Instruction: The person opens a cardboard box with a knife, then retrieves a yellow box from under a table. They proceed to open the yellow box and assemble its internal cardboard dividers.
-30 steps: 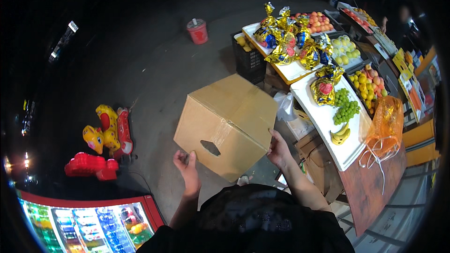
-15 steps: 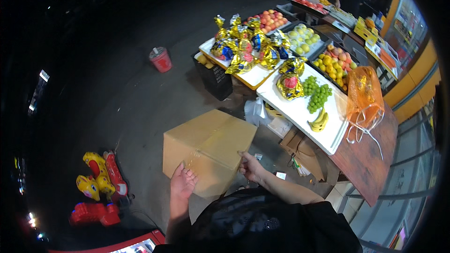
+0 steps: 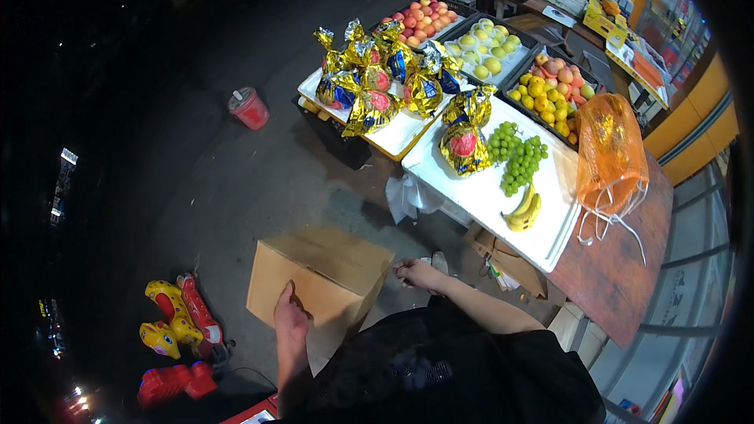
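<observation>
Dark pavement (image 3: 196, 157) fills the left and centre of the frame, lit only near a fruit stall whose white counter (image 3: 479, 204) runs from the upper middle toward the right. In the lower centre a plain brown cardboard box (image 3: 318, 283) sits low by the ground, closed on top. The left hand (image 3: 292, 320) lies flat on its near face with fingers together and pressed on the board; the right hand (image 3: 416, 273) is just off the box's right corner, fingers curled, and whether it grips an edge or merely rests close by cannot be told. The box looks stiff and dry, its walls unbuckled, so it should bear a squeeze from 2 sides; its weight cannot be judged, as nothing of its contents shows. Smooth board offers little grip, so the lower corners or opposite faces seem the safest hold. On the counter lie a bunch of green grapes (image 3: 517, 159), bananas (image 3: 525, 210) and gold-foil-wrapped fruit (image 3: 463, 141), with an orange net bag (image 3: 609, 153) hanging at the right. A red cup (image 3: 249, 107) stands on the pavement in the upper left, and yellow and red toy rides (image 3: 177, 322) at the lower left. The box's far side and base are hidden, the person's dark shirt covers the bottom edge, and the frame's rim is black.
</observation>
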